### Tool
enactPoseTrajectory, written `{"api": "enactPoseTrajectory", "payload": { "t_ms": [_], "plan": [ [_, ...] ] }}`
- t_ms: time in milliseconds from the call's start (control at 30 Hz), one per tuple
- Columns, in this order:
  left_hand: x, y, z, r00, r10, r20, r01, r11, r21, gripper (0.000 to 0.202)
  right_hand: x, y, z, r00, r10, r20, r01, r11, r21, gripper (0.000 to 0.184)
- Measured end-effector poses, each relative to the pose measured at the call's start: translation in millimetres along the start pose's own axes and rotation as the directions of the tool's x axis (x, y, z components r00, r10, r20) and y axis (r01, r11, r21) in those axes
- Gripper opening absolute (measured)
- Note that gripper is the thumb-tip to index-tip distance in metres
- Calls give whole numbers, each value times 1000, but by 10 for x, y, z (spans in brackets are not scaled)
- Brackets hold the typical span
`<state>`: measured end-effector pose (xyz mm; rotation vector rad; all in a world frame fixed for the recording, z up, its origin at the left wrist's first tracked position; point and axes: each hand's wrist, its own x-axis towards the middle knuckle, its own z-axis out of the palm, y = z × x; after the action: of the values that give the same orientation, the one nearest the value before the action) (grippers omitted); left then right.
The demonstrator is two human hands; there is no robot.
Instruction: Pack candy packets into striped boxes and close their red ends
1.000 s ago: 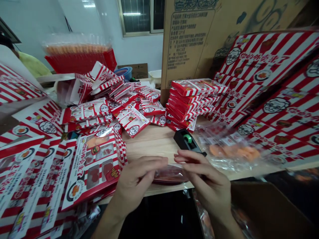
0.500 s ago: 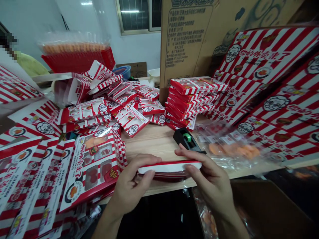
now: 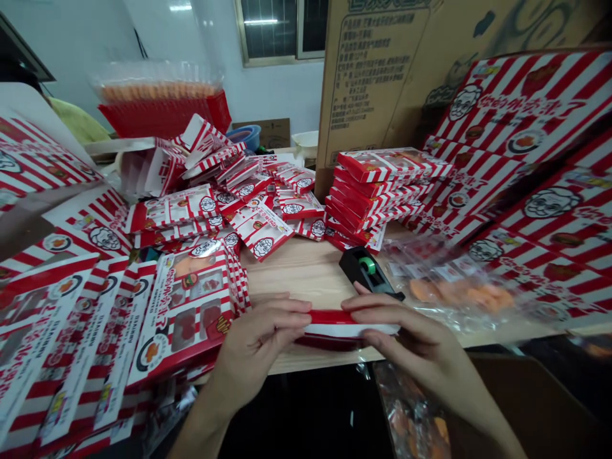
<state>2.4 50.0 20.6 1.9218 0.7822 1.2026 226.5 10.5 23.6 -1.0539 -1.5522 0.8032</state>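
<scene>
A flat red-and-white striped packet (image 3: 335, 324) lies at the near edge of the wooden table (image 3: 306, 274). My left hand (image 3: 261, 347) grips its left end, fingers curled over the top edge. My right hand (image 3: 411, 338) holds its right end, thumb under and fingers over. A black tape dispenser (image 3: 368, 271) with a green roll stands just behind the packet.
Heaps of red-striped packets (image 3: 248, 204) cover the left and middle; a neat stack (image 3: 373, 191) sits right of centre. Clear bags of orange pieces (image 3: 454, 287) lie at right. Large striped boxes (image 3: 526, 159) and a cardboard carton (image 3: 382, 76) stand behind. Another person's green sleeve (image 3: 79, 121) shows far left.
A second ago my hands were over a clear red tray at the table edge. The striped packet then came up between them, and now both hands press along its top edge.
</scene>
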Motion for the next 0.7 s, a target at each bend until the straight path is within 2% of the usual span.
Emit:
{"api": "enactPoseTrajectory", "payload": {
  "t_ms": [67,167,233,300,367,433,600,700],
  "plan": [
    [-26,11,50,998,-9,-57,9,1000,9,19,-1,-44,72,999,-26,-42,27,1000,13,15],
    [-25,43,86,995,-32,-99,36,999,36,14,33,-52,133,997,28,-74,-20,995,101,6],
    [-17,44,71,997,-23,-75,27,998,57,12,57,-38,125,996,73,-50,-66,988,138,2],
    [-31,18,39,999,35,-17,-33,995,91,13,70,-19,86,997,73,8,-74,986,150,3],
    [-70,-26,17,993,112,44,-117,983,144,14,73,7,38,997,7,71,-17,988,152,6],
    [-115,-73,25,986,160,55,-168,968,188,17,70,45,-1,991,-79,106,64,988,140,9],
    [-159,-132,151,981,168,-100,-148,972,183,14,2,130,1,984,-156,82,158,987,-20,20],
    [-158,-135,204,974,178,-141,-153,973,176,15,-87,124,46,974,-224,37,227,966,-126,26]
  ]
}}
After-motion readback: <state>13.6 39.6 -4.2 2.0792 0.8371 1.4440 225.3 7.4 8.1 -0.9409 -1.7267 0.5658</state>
